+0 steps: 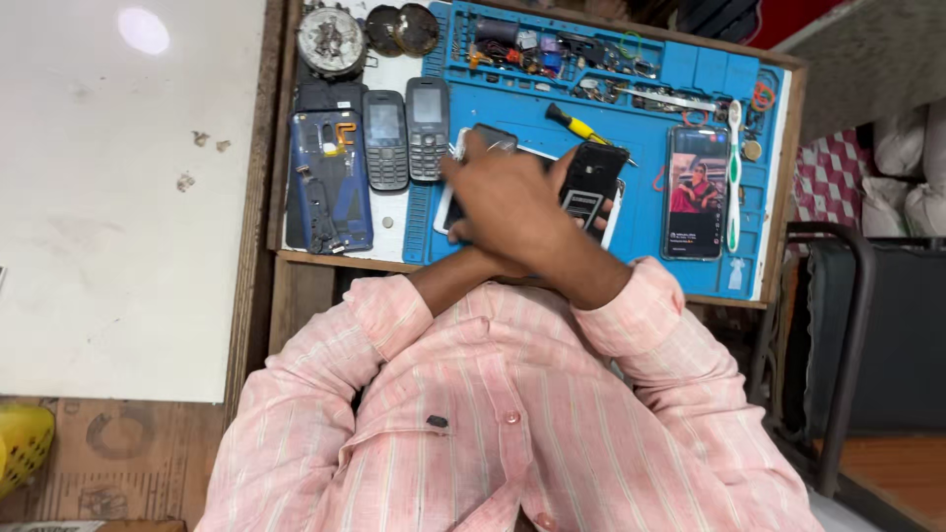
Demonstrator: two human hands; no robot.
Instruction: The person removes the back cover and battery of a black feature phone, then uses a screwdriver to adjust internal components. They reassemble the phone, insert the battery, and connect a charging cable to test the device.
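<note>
1. While the arms cross over the blue work mat (645, 212), the right hand (507, 202) lies on top, motion-blurred, fingers curled over a white-edged phone (448, 212) flat on the mat; its grip looks closed on the phone's near part, though blur hides the fingertips.
2. Left hand (591, 212) is mostly hidden under the right forearm; its grip is wrapped on a black phone body (589, 177) tilted up just right of the right hand.
3. Both phones touch or overlap under the hands, at the middle of the mat.
4. Just beyond the grip: a yellow-handled screwdriver (572, 123) lies slanted on the mat.
5. Left of the right hand: two grey keypad phones (406, 138) stand side by side, screens up, next to a blue opened phone back (330, 182) with its insides showing.
6. Right of the left hand: a smartphone (697, 192) with a lit screen showing a picture, and a white-and-green toothbrush (733, 177) lying along its far side.
7. Far edge of the mat: compartments hold small parts, tweezers (670, 99) and screws.
8. Beyond the keypad phones: a round metal part (332, 39) and two dark discs (402, 28).
9. All of it rests on a wooden table (296, 286); pink striped shirt sleeves (631, 310) frame the near edge.
</note>
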